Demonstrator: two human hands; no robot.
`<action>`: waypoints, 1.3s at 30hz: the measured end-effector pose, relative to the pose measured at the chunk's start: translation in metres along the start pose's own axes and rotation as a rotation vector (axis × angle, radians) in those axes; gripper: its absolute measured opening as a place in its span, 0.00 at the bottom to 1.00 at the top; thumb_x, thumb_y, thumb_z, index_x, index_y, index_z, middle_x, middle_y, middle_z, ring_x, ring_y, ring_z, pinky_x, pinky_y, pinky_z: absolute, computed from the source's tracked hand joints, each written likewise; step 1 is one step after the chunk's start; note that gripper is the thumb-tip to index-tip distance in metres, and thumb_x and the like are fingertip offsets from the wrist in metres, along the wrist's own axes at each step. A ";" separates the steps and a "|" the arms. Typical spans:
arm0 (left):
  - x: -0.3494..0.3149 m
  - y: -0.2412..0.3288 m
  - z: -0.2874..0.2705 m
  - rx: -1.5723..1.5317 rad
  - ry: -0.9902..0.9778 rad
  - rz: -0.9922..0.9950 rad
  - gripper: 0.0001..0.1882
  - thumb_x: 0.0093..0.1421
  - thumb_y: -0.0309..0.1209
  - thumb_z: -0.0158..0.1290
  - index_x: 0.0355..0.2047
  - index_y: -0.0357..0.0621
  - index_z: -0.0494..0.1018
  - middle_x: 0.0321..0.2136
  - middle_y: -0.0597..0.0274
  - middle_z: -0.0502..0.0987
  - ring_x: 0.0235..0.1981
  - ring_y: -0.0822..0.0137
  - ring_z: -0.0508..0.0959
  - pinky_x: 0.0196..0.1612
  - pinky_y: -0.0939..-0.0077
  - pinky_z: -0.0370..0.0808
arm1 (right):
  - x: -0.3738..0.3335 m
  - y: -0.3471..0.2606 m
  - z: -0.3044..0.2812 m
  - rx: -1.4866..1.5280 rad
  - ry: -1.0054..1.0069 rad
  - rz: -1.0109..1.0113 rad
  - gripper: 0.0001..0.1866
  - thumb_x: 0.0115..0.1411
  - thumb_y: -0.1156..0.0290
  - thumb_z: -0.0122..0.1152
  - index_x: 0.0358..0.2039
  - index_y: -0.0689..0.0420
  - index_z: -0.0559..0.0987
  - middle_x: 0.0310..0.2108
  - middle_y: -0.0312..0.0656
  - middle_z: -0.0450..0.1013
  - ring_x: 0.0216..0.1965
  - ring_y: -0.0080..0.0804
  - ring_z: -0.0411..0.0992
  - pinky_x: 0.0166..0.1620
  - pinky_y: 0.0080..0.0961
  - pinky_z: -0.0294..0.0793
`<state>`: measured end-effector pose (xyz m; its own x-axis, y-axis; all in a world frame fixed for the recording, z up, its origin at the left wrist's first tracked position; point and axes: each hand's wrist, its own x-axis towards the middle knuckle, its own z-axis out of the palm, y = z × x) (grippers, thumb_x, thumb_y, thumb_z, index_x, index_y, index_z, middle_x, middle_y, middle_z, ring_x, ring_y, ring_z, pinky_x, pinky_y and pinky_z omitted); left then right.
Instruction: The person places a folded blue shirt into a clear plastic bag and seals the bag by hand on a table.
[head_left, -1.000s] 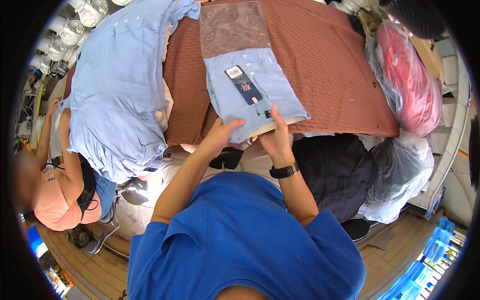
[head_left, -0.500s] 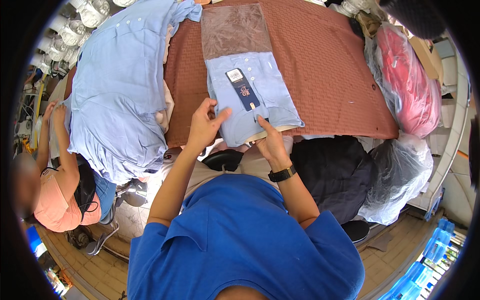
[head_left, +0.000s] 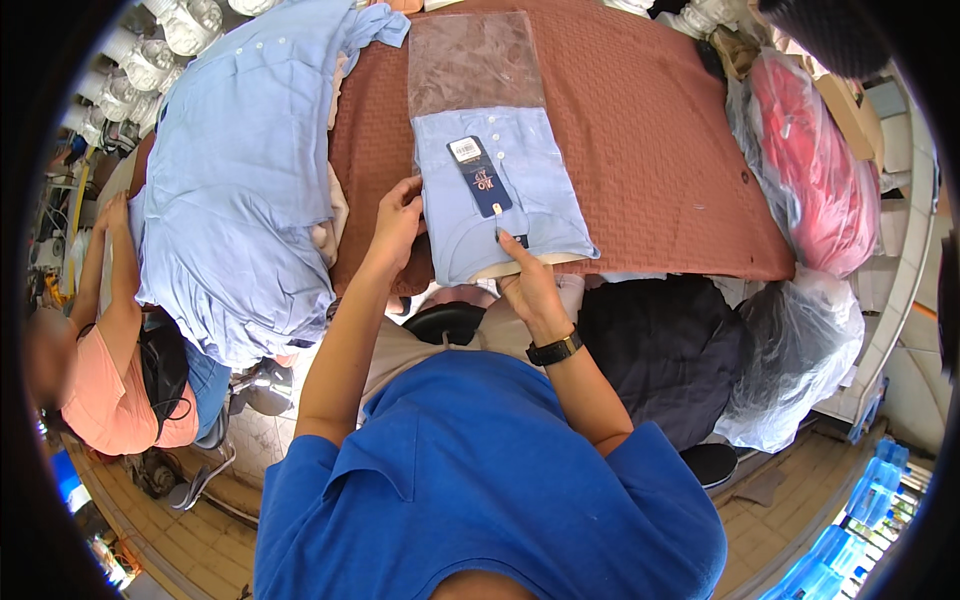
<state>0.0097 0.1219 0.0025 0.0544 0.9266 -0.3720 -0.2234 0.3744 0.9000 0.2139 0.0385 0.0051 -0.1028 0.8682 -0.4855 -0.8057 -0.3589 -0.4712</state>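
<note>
A folded light-blue shirt (head_left: 545,190) lies in a clear plastic bag, its collar end toward me at the table's near edge. The bag's clear top part (head_left: 470,60) stretches flat beyond the shirt. A dark blue hang tag (head_left: 484,187) with a white label rests on the shirt front, fastened near the neck. My right hand (head_left: 532,292) grips the collar end, thumb on top and fingers underneath. At the shirt's left side, my left hand (head_left: 398,225) has its bent fingers closed against the edge; their tips are partly hidden.
A brown textured cloth (head_left: 660,150) covers the table. Light-blue shirts (head_left: 235,170) are piled on the left, beside a person in an orange top (head_left: 120,385). Plastic-wrapped red goods (head_left: 815,160) stand at the right. A black bundle (head_left: 660,350) lies by my right arm.
My left hand has drawn back from the shirt's top, its thumb moving off to the left edge. My right hand and the shirt's collar end have shifted slightly left.
</note>
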 end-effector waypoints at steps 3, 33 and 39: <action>-0.003 0.007 0.007 0.055 0.059 0.104 0.28 0.70 0.27 0.47 0.67 0.42 0.53 0.52 0.53 0.76 0.46 0.67 0.79 0.44 0.71 0.80 | 0.002 0.000 0.000 0.015 -0.018 0.020 0.22 0.67 0.77 0.60 0.59 0.63 0.68 0.54 0.47 0.73 0.55 0.41 0.74 0.59 0.47 0.78; 0.002 0.003 0.013 0.319 0.196 0.601 0.05 0.69 0.24 0.53 0.41 0.35 0.76 0.38 0.59 0.78 0.40 0.72 0.76 0.46 0.78 0.72 | 0.017 0.014 -0.015 0.153 -0.086 0.091 0.18 0.68 0.75 0.60 0.56 0.65 0.72 0.52 0.46 0.75 0.54 0.37 0.76 0.55 0.38 0.81; -0.014 0.015 -0.018 0.586 0.071 0.631 0.09 0.64 0.19 0.55 0.44 0.36 0.78 0.45 0.56 0.74 0.46 0.64 0.76 0.51 0.73 0.73 | 0.004 0.012 -0.004 -0.026 -0.058 -0.039 0.19 0.67 0.73 0.63 0.56 0.63 0.73 0.51 0.44 0.75 0.50 0.36 0.77 0.53 0.38 0.81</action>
<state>-0.0122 0.1144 0.0170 0.0239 0.9701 0.2416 0.3477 -0.2346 0.9078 0.2058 0.0367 -0.0053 -0.1063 0.8997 -0.4234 -0.7945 -0.3329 -0.5079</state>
